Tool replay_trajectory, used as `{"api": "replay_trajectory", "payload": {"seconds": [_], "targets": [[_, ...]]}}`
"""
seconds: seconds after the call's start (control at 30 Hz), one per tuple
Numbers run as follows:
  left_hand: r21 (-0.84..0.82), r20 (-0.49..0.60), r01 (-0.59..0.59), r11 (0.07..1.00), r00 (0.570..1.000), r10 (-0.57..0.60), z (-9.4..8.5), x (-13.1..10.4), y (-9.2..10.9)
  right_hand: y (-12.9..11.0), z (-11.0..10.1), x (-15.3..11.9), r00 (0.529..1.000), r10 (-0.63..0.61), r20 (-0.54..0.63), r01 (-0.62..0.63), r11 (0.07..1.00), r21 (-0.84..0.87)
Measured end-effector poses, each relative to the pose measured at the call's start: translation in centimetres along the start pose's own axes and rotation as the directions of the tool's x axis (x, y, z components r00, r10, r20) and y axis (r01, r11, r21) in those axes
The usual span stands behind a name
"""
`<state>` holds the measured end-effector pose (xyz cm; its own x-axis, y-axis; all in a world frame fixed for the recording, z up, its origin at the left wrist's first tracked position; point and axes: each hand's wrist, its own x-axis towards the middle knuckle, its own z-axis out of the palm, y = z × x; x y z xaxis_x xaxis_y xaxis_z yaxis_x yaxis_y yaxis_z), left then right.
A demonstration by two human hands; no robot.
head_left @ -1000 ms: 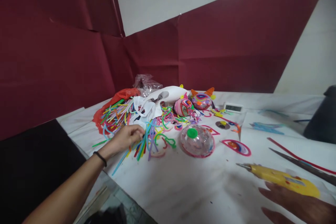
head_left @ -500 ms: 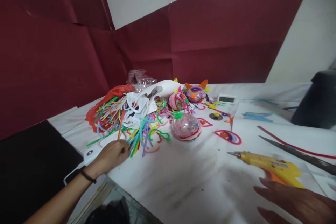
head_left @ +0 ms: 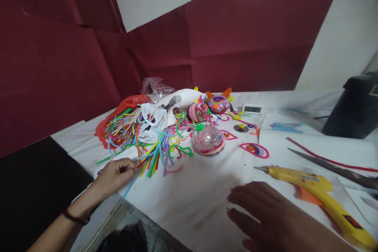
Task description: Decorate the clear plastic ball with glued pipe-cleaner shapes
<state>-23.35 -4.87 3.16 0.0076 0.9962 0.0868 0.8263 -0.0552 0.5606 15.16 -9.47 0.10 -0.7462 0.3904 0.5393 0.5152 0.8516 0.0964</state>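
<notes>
Head cam: R hand (head_left: 262, 208) is shifting left, fingers spread, leaving glue gun (head_left: 307, 181) untouched. L hand (head_left: 118, 172) is curling nr pipe cleaners (head_left: 154, 162); can't tell if pinching any.

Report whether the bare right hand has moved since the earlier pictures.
Yes: leftward. The right hand, earlier right of the pink-edged, almond-shaped eye cutout, now reaches left past it.

Multicoloured pipe cleaners (head_left: 152, 161), yellow-and-orange glue gun (head_left: 313, 183), pink-rimmed eye cutout (head_left: 254, 150), maroon wall covering (head_left: 236, 39).
</notes>
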Motion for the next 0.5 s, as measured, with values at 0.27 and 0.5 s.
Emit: {"api": "replay_trajectory", "payload": {"seconds": [0.27, 0.5], "targets": [[0.064, -0.106, -0.126, 0.990, 0.986, 0.132, -0.6, -2.5, 2.1, -2.7, 3.2, 10.4, 0.956, 0.089, 0.279, -0.169, 0.946, 0.278], [0.023, -0.023, -0.246, 0.969, 0.969, 0.246, 0.8, -2.3, 2.6, -3.5, 8.0, 17.6, 0.971, 0.003, 0.238, -0.073, 0.956, 0.284]]}}
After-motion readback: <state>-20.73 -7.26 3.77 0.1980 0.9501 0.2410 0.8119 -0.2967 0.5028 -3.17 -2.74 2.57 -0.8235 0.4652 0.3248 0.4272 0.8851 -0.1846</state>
